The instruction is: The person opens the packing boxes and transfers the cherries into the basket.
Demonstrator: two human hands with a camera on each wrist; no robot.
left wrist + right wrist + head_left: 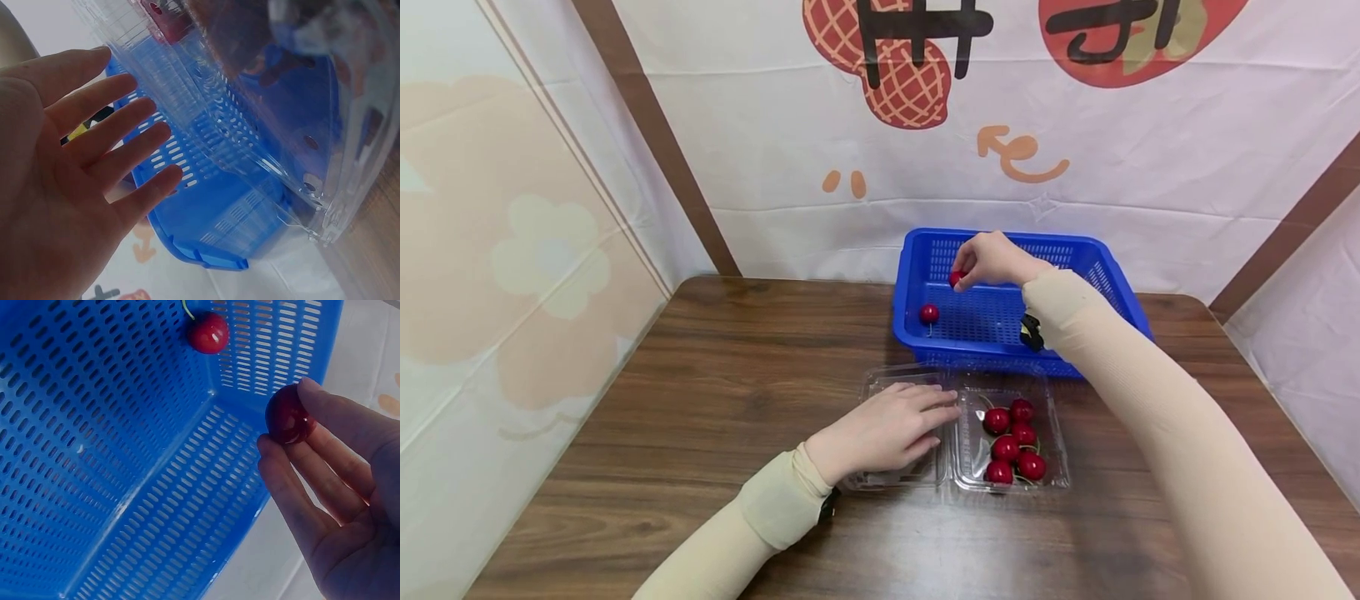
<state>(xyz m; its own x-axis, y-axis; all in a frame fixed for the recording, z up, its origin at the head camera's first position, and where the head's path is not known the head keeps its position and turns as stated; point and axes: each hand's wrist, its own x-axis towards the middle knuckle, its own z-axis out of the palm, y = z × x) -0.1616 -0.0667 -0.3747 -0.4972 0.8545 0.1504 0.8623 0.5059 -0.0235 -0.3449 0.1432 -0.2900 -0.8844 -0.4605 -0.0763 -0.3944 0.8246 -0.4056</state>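
Note:
My right hand (pixel 996 260) pinches a dark red cherry (pixel 289 415) between thumb and fingertips, above the far left part of a blue perforated basket (pixel 904 325). Another cherry (pixel 929 313) with a green stem lies inside the basket at its left end. My left hand (pixel 887 429) lies with straight fingers over the lid half of an open clear plastic clamshell box (pixel 970 479). In the left wrist view its fingers (pixel 125 140) are spread and hold nothing. Several cherries (pixel 1006 448) with stems sit in the box's right half.
The basket stands at the back of a brown wooden table (pixel 700 417), close to a white printed cloth (pixel 760 150). The clamshell box lies just in front of the basket. Another cloth panel (pixel 512 250) hangs along the left side.

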